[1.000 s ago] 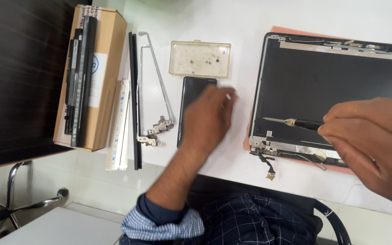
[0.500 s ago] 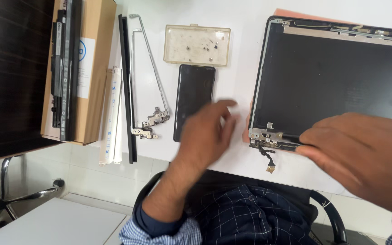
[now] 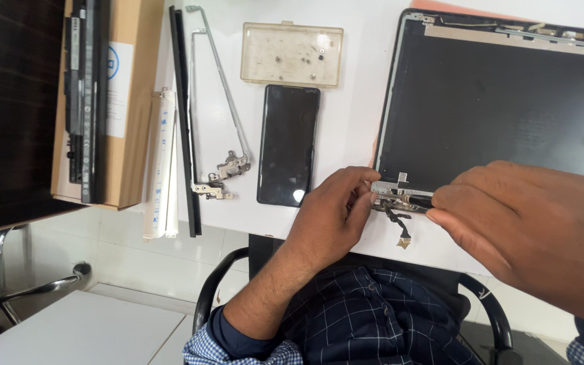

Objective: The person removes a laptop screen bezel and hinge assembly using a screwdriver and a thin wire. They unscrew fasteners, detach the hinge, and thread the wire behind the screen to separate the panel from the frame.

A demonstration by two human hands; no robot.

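black phone (image 3: 288,143), navy checked shirt (image 3: 373,318)

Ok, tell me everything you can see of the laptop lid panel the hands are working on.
The laptop lid panel lies flat on the white table, its dark, matte inner face up inside a thin black frame, with a silvery strip along the far edge. At its near left corner sit a metal hinge bracket and a loose cable hanging over the table edge. The left hand and the right hand both touch that corner.
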